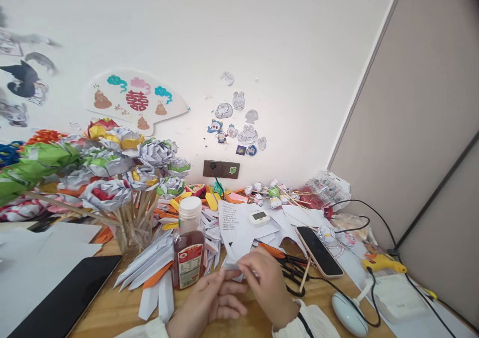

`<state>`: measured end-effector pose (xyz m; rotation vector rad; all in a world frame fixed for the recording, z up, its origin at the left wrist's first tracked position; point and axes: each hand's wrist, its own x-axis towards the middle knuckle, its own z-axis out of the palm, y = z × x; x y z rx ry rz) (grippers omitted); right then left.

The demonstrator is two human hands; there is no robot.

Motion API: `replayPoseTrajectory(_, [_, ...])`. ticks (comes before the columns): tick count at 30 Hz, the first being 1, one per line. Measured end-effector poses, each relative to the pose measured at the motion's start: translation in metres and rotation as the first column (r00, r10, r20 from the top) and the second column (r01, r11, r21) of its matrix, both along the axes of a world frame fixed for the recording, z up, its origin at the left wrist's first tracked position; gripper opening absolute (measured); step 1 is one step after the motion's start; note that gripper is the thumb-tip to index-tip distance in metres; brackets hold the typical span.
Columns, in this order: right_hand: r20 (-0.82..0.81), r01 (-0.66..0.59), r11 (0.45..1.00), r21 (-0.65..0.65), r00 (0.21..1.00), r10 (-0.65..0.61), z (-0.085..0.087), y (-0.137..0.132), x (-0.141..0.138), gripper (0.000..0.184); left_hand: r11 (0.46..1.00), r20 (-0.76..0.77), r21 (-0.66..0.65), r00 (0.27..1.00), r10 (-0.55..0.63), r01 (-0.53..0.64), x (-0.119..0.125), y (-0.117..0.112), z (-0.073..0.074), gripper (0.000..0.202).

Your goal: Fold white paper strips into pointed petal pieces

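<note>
Above the front of the wooden table, a small piece of folded white paper (232, 266) is pinched between my two hands. My left hand (209, 300) grips it with thumb and forefinger, the other fingers loosely curled below. From the right, my right hand (267, 280) closes its thumb and forefinger on the paper's other end. Part of the paper is covered by my fingers. Just left stands an upright bottle of reddish-brown liquid (189, 250) with a white cap. Folded white paper strips (149, 260) lie beside it. Black-handled scissors (295, 268) rest right of my right hand.
Paper flowers on sticks (112, 163) fill a clear container at left. A black tablet-like device (71, 298) lies in front. At right are a phone (320, 250), a white timer (259, 217), a yellow glue gun (385, 264) and cables. A wall and a partition (422, 128) bound the table.
</note>
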<state>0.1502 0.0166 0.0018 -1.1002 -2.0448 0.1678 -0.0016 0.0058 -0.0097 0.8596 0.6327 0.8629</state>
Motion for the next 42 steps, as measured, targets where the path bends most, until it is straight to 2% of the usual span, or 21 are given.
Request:
replayPoseTrajectory(3, [0.096, -0.117, 0.991, 0.069, 0.989, 0.11, 0.003, -0.01, -0.002, 0.018, 0.997, 0.14, -0.059, 0.989, -0.041, 0.05, 0.0, -0.003, 0.004, 0.038])
replayPoseTrajectory(6, [0.11, -0.168, 0.981, 0.099, 0.981, 0.157, 0.006, -0.017, -0.005, 0.018, 0.994, 0.21, -0.073, 0.976, -0.06, 0.077, 0.0, -0.004, 0.008, 0.037])
replayPoseTrajectory(8, [0.11, -0.179, 0.979, 0.096, 0.98, 0.169, 0.008, -0.019, -0.007, 0.018, 0.995, 0.205, -0.077, 0.978, -0.049, 0.066, 0.0, -0.005, 0.011, 0.036])
replayPoseTrajectory(11, [0.148, -0.235, 0.964, 0.122, 0.965, 0.217, 0.007, -0.021, -0.01, 0.017, 0.995, 0.154, -0.103, 0.988, 0.029, -0.013, -0.002, -0.005, 0.013, 0.038])
replayPoseTrajectory(15, [0.174, -0.343, 0.91, 0.232, 0.935, 0.308, 0.006, -0.021, -0.013, 0.018, 0.987, 0.199, -0.156, 0.978, 0.069, -0.038, -0.001, -0.002, 0.008, 0.035])
replayPoseTrajectory(17, [0.146, -0.323, 0.917, 0.233, 0.944, 0.295, 0.008, -0.021, -0.012, 0.02, 0.986, 0.22, -0.157, 0.972, 0.082, -0.048, 0.0, -0.001, 0.004, 0.032])
replayPoseTrajectory(19, [0.076, -0.227, 0.953, 0.2, 0.973, 0.216, 0.01, -0.019, -0.009, 0.019, 0.988, 0.204, -0.138, 0.975, 0.09, -0.063, 0.001, -0.001, 0.003, 0.03])
replayPoseTrajectory(21, [-0.051, -0.071, 0.987, 0.147, 0.996, 0.079, 0.01, -0.016, -0.005, 0.019, 0.992, 0.153, -0.118, 0.986, 0.072, -0.054, 0.002, -0.002, 0.005, 0.032])
replayPoseTrajectory(23, [-0.212, 0.049, 0.997, 0.065, 0.977, -0.035, 0.006, -0.009, -0.001, 0.019, 0.994, 0.094, -0.103, 0.995, 0.042, -0.032, 0.002, -0.004, 0.009, 0.035])
replayPoseTrajectory(24, [-0.283, 0.055, 0.998, 0.006, 0.958, -0.051, 0.003, -0.006, 0.0, 0.018, 0.995, 0.076, -0.097, 0.997, 0.035, -0.027, 0.002, -0.005, 0.01, 0.035])
replayPoseTrajectory(26, [-0.373, -0.047, 0.989, -0.138, 0.928, -0.008, -0.003, 0.001, 0.002, 0.018, 0.996, 0.049, -0.082, 0.998, 0.033, -0.029, 0.002, -0.005, 0.011, 0.034])
replayPoseTrajectory(28, [-0.424, -0.185, 0.949, -0.254, 0.903, 0.063, -0.009, 0.006, 0.003, 0.02, 0.996, 0.028, -0.072, 0.998, 0.049, -0.047, 0.002, -0.005, 0.01, 0.033])
replayPoseTrajectory(30, [-0.474, -0.296, 0.902, -0.315, 0.872, 0.12, -0.011, 0.008, 0.002, 0.023, 0.996, 0.018, -0.073, 0.998, 0.056, -0.055, 0.002, -0.005, 0.008, 0.033])
replayPoseTrajectory(34, [-0.56, -0.46, 0.819, -0.343, 0.8, 0.214, -0.004, 0.005, 0.0, 0.033, 0.998, 0.03, -0.065, 0.999, 0.021, -0.019, 0.001, -0.004, 0.006, 0.034])
replayPoseTrajectory(37, [-0.585, -0.527, 0.768, -0.365, 0.771, 0.252, 0.003, 0.002, -0.002, 0.039, 0.999, 0.03, -0.045, 0.999, 0.017, -0.015, 0.001, -0.004, 0.006, 0.031])
replayPoseTrajectory(42, [-0.641, -0.554, 0.739, -0.383, 0.736, 0.219, 0.0, 0.002, -0.004, 0.035, 0.999, 0.003, 0.002, 0.999, -0.033, 0.033, 0.002, -0.006, 0.007, 0.031])
